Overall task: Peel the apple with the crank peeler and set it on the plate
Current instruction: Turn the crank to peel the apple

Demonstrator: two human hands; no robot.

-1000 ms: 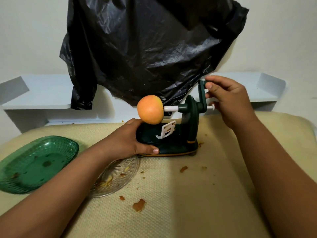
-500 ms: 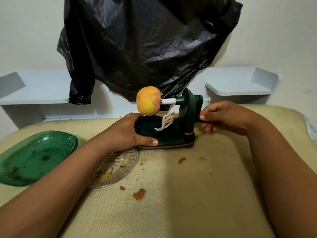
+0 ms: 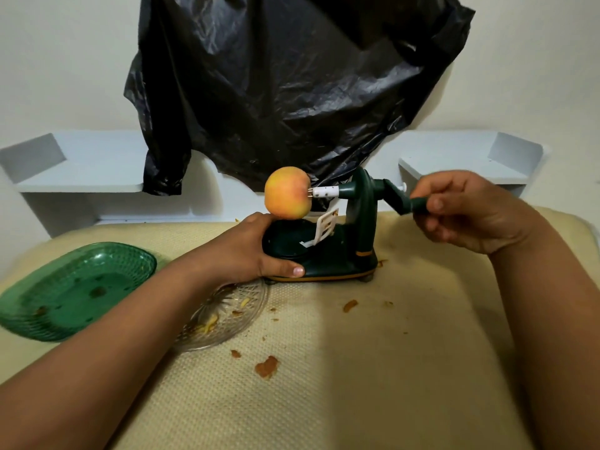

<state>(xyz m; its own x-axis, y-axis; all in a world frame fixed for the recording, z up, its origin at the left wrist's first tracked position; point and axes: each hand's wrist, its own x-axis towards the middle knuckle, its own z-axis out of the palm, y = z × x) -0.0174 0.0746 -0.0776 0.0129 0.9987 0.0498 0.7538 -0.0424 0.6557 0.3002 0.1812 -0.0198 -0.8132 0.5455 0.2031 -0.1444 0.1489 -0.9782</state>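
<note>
On the beige textured worktop (image 3: 324, 401), a green plate (image 3: 74, 290) lies well left of the unlabelled crank peeler (image 3: 337, 251), whose base the left hand (image 3: 246, 251) grips, the apple (image 3: 287, 193) is spiked above that base, and the right hand (image 3: 470, 212) pinches the crank handle (image 3: 418, 204) at its right.

Left hand (image 3: 242, 253) is gripping the peeler base (image 3: 324, 264): thumb lying along its near edge, fingers curling over the top rim, wrist straight. Left forearm is running in from the lower left, low over the table (image 3: 357, 368). Right hand (image 3: 470, 212) is pinching the crank handle (image 3: 418, 204), thumb and fingertips closing on its end, other fingers curling underneath. Right forearm is coming in from the lower right, wrist raised off the table.
</note>
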